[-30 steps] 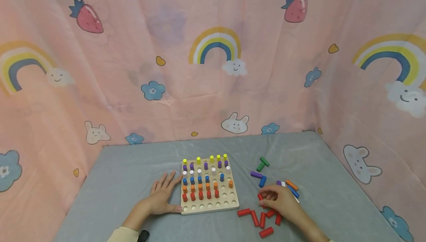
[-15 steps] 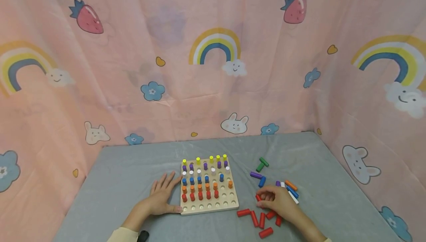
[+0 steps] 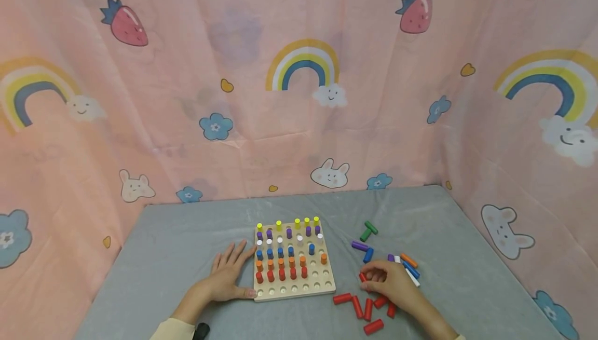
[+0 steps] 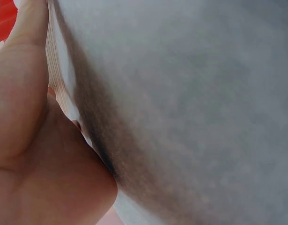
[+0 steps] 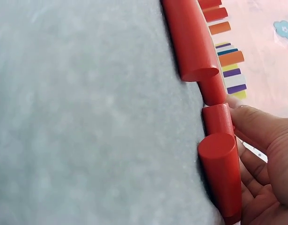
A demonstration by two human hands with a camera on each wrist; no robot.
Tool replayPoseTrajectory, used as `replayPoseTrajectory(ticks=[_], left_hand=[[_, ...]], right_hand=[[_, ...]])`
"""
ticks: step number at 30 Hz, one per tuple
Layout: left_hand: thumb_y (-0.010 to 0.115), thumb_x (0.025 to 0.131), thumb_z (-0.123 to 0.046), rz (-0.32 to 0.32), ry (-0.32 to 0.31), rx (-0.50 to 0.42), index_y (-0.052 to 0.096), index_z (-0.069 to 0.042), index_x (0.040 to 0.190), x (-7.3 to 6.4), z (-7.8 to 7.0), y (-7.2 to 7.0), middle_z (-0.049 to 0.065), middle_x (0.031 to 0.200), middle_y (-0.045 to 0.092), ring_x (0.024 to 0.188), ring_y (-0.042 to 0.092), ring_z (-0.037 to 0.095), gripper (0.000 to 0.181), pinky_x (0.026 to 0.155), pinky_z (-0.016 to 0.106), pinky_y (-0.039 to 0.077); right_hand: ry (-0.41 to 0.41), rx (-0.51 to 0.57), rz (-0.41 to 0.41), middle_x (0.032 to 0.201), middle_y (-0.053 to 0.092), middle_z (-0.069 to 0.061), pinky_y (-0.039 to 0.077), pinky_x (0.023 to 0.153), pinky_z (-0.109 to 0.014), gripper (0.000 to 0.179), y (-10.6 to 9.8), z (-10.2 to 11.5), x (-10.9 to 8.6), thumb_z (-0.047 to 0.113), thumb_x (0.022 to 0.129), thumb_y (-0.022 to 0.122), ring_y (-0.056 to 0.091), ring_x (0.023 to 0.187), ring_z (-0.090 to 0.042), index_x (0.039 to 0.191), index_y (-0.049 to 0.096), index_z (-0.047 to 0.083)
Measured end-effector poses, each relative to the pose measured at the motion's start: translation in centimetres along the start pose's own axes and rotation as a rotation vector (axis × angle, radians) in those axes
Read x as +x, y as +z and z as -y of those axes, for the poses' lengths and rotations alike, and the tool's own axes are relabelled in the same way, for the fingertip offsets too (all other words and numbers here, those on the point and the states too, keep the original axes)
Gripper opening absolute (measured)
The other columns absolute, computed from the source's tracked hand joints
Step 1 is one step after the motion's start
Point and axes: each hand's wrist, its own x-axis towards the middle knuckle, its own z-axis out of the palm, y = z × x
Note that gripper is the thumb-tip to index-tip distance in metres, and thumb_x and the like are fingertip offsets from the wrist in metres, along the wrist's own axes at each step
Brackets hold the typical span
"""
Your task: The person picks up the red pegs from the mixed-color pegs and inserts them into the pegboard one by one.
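Observation:
In the head view, a wooden peg board (image 3: 311, 292) bears rows of yellow, purple, white, blue, orange and red pegs, with bare holes along its front row. My left hand (image 3: 226, 276) lies with spread fingers on the cloth, its thumb and fingertips touching the board's left edge. To the right of the board, my right hand (image 3: 391, 281) pinches a red peg (image 3: 362, 277) between thumb and fingers. Loose red pegs (image 3: 373, 326) lie just below it. The right wrist view shows several red pegs (image 5: 218, 173) close up, beside the fingers; the pinched one is mostly hidden there.
Green pegs (image 3: 365, 234), a purple peg (image 3: 359, 245) and a blue peg (image 3: 368, 255) lie beyond the right hand. An orange peg (image 3: 409, 260) and others lie to its right. Grey cloth (image 3: 187, 236) covers the table, with a pink curtain (image 3: 261, 163) behind.
Over the first half second my right hand shifted slightly left with the red peg, whose visible part grew smaller between the fingers. The left hand and the board have stayed put.

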Motion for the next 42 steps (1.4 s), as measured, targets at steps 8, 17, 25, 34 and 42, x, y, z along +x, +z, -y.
replayPoseTrajectory(ticks=[8,17,25,34,42], left_hand=[[0.075,0.065,-0.071,0.01,0.011,-0.01,0.024,-0.022,0.158,-0.2,-0.5,-0.5,0.017,0.166,0.012,0.152,0.004,0.048,0.117,0.115,0.074,0.001],[0.075,0.066,-0.071,0.029,-0.003,0.011,0.022,-0.021,0.158,-0.1,-0.5,-0.5,0.015,0.167,0.009,0.153,0.002,0.047,0.117,0.116,0.073,0.001],[0.075,0.064,-0.073,-0.008,0.013,0.005,0.023,-0.023,0.157,0.1,0.2,0.1,0.015,0.168,0.011,0.153,0.003,0.046,0.117,0.116,0.073,0.001],[0.075,0.065,-0.072,-0.005,0.01,0.0,0.024,-0.023,0.157,0.0,0.1,0.0,0.014,0.168,0.011,0.154,0.003,0.045,0.116,0.116,0.073,0.0],[0.075,0.065,-0.072,-0.008,0.01,-0.006,0.024,-0.023,0.157,0.0,0.0,0.0,0.014,0.168,0.011,0.153,0.002,0.045,0.116,0.116,0.073,-0.001]], right_hand=[[-0.013,0.013,-0.005,0.081,0.07,0.0,0.052,0.058,-0.021,0.03,0.0,-0.2,0.1,0.026,0.076,0.085,0.06,0.065,0.0,0.099,0.074,0.011],[-0.04,0.036,0.009,0.083,0.071,-0.001,0.054,0.059,-0.021,0.03,-0.2,-0.2,0.1,0.025,0.078,0.084,0.061,0.066,0.001,0.101,0.074,0.009],[-0.07,0.048,0.022,0.086,0.073,-0.004,0.053,0.06,-0.02,0.032,-0.1,0.0,0.2,0.024,0.079,0.083,0.061,0.068,0.002,0.104,0.074,0.006],[-0.105,0.0,0.109,0.087,0.067,-0.002,0.05,0.061,-0.02,0.038,-0.6,0.1,0.2,0.027,0.076,0.085,0.056,0.071,0.002,0.108,0.075,0.009],[-0.114,0.0,0.132,0.086,0.067,-0.001,0.05,0.061,-0.02,0.037,-0.7,0.1,0.2,0.026,0.077,0.084,0.056,0.07,0.002,0.109,0.075,0.008]])
